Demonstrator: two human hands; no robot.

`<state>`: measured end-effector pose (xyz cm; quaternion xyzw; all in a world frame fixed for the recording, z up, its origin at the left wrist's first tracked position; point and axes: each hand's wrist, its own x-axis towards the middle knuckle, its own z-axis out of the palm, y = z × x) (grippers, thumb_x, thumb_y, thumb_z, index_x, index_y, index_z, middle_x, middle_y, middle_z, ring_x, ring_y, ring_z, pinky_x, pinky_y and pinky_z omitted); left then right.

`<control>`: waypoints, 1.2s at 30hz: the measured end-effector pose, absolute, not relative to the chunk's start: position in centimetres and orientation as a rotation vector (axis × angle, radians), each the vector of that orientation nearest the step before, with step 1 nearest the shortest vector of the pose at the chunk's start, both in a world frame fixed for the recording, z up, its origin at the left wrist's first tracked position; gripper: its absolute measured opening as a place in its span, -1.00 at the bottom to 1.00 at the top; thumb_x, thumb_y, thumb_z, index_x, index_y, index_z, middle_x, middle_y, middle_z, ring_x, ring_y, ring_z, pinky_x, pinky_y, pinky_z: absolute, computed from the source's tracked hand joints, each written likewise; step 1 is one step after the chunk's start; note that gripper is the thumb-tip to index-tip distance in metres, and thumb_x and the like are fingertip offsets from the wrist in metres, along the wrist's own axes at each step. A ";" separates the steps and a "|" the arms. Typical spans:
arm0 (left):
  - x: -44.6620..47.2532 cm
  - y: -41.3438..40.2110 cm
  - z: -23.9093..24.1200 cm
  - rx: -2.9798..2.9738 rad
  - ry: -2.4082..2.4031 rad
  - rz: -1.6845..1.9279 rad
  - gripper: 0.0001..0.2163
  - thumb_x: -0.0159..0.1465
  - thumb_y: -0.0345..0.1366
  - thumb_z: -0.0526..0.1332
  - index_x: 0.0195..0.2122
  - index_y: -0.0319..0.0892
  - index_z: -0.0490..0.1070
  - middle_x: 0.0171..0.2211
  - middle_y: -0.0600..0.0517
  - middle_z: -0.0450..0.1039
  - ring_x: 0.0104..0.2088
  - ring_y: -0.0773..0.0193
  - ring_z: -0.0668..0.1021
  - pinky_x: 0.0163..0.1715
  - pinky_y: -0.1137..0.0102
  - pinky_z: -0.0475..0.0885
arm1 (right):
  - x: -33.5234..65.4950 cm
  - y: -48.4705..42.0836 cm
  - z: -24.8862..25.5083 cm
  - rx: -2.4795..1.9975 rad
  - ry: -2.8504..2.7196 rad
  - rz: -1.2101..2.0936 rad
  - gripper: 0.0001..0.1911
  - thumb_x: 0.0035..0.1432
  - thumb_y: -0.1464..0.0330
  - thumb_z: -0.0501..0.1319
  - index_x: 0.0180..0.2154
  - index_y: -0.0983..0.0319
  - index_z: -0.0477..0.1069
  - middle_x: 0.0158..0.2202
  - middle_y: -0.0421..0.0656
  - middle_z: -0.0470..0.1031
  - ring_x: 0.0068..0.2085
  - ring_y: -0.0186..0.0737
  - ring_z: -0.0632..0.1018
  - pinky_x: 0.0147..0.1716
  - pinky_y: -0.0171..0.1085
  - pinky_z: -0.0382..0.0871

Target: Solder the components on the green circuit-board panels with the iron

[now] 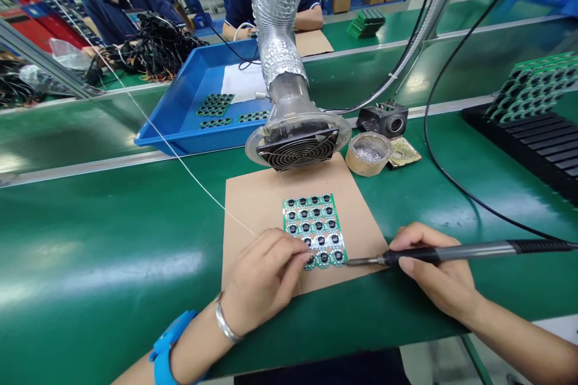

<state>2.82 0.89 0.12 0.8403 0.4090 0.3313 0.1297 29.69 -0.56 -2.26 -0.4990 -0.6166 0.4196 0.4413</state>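
My right hand [438, 271] grips a soldering iron [474, 251], its tip pointing left at the lower right corner of a green circuit board panel [320, 225]. The panel carries rows of round black parts and lies on a sheet of brown cardboard [253, 204]. Over the panel's lower left edge, the fingers of my left hand [271, 264] are pinched together. A thin strand of solder wire [180, 159] slants down from the upper left into that hand; its end is hidden by the fingers. Whether the iron's tip touches the panel I cannot tell.
A fume extractor hood [298, 132] hangs just above the cardboard. Behind stands a blue tray [167, 114] with more panels. To the right are a round tin [368, 153], an iron holder [386, 119], and a black rack [542, 138] with stacked panels. People sit across the bench.
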 end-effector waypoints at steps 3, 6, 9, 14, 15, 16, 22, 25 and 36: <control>1.8 2.2 0.4 2.403 1.245 0.872 -0.85 0.16 -0.40 0.18 -0.22 -0.23 0.36 -0.37 0.00 0.36 -0.36 0.34 0.41 -0.41 0.43 0.39 | 29.7 -0.6 -2.4 -1.225 -1.507 1.048 -0.91 0.05 0.31 0.18 -0.39 0.18 0.38 -0.53 -0.19 0.38 -0.54 -0.27 0.36 -0.59 -0.32 0.19; 1.2 2.8 0.7 2.353 1.291 0.808 -0.84 0.16 -0.43 0.14 -0.21 -0.22 0.35 -0.36 0.00 0.33 -0.40 0.37 0.37 -0.45 0.46 0.36 | 29.6 -0.5 -2.0 -1.226 -1.521 1.047 -0.90 0.04 0.30 0.19 -0.41 0.19 0.39 -0.56 -0.20 0.37 -0.58 -0.31 0.33 -0.63 -0.33 0.17; 1.7 2.2 0.7 2.317 1.216 0.783 -0.86 0.17 -0.43 0.11 -0.24 -0.22 0.34 -0.36 0.00 0.32 -0.40 0.36 0.37 -0.46 0.45 0.35 | 29.4 -0.3 -1.7 -1.226 -1.561 1.054 -0.88 0.04 0.28 0.18 -0.42 0.20 0.38 -0.59 -0.20 0.37 -0.60 -0.32 0.32 -0.66 -0.34 0.18; 3.7 -0.1 -0.5 2.449 0.920 0.672 -0.88 0.21 -0.46 0.03 -0.30 -0.23 0.33 -0.42 0.00 0.29 -0.39 0.33 0.35 -0.42 0.41 0.37 | 29.3 -0.3 -1.5 -1.219 -1.562 1.033 -0.89 0.05 0.29 0.18 -0.42 0.19 0.38 -0.59 -0.22 0.37 -0.60 -0.33 0.32 -0.66 -0.36 0.19; 4.0 -0.4 -0.9 2.505 0.893 0.647 -0.87 0.22 -0.47 0.01 -0.29 -0.23 0.33 -0.42 0.00 0.29 -0.40 0.33 0.35 -0.42 0.41 0.36 | 29.3 -0.3 -1.6 -1.216 -1.559 1.033 -0.90 0.05 0.29 0.18 -0.42 0.19 0.38 -0.59 -0.22 0.37 -0.60 -0.33 0.32 -0.66 -0.36 0.18; 4.2 -0.6 -1.1 2.556 0.875 0.628 -0.86 0.23 -0.48 0.00 -0.27 -0.24 0.33 -0.42 0.00 0.29 -0.40 0.33 0.35 -0.43 0.42 0.36 | 29.3 -0.3 -1.6 -1.212 -1.557 1.038 -0.91 0.05 0.30 0.17 -0.41 0.19 0.38 -0.59 -0.22 0.37 -0.61 -0.34 0.32 -0.66 -0.36 0.18; 4.5 -1.0 -1.2 2.518 0.836 0.661 -0.87 0.20 -0.43 0.07 -0.21 -0.29 0.26 -0.36 -0.05 0.31 -0.34 0.27 0.34 -0.37 0.36 0.39 | 29.4 -0.4 -1.6 -1.216 -1.540 1.062 -0.92 0.06 0.32 0.17 -0.41 0.19 0.38 -0.58 -0.22 0.37 -0.60 -0.33 0.32 -0.65 -0.35 0.18; 4.5 -0.9 -1.1 2.542 0.848 0.672 -0.94 0.20 -0.48 0.04 -0.30 -0.27 0.25 -0.38 -0.04 0.31 -0.37 0.29 0.33 -0.41 0.36 0.39 | 29.3 -0.4 -1.7 -1.200 -1.534 1.090 -0.92 0.06 0.31 0.17 -0.40 0.18 0.37 -0.58 -0.23 0.37 -0.61 -0.33 0.31 -0.66 -0.36 0.17; 4.9 -0.9 -1.9 2.609 0.857 0.754 -0.89 0.22 -0.52 0.07 -0.23 -0.27 0.26 -0.34 -0.02 0.38 -0.35 0.32 0.38 -0.36 0.41 0.42 | 29.3 -0.4 -1.6 -1.174 -1.575 1.098 -0.96 0.06 0.41 0.15 -0.38 0.18 0.36 -0.57 -0.24 0.39 -0.59 -0.36 0.34 -0.64 -0.39 0.20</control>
